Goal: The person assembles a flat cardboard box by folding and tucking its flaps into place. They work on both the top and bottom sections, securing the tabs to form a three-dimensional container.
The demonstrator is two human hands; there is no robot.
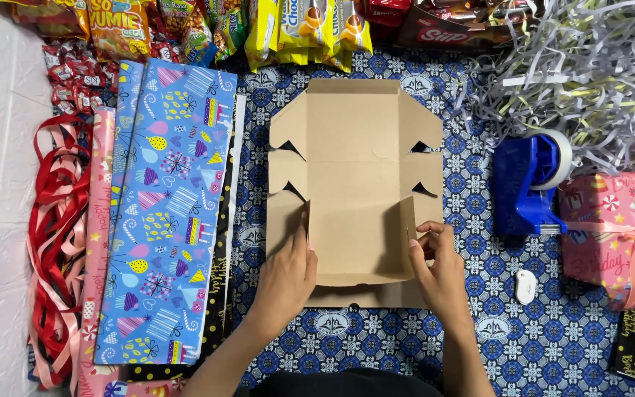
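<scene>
flat cardboard box (354, 169) lies between left hand (286, 276) and right hand (439, 268).

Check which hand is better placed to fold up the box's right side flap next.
Right, probably. The right hand already has its fingers pinching the raised right flap of the box. The left hand is across the panel at the left flap, bracing that side.

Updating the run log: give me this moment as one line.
left hand: folding box side flap | right hand: folding opposite flap | cardboard box: flat, partly folded | tape dispenser: right, untouched
</scene>
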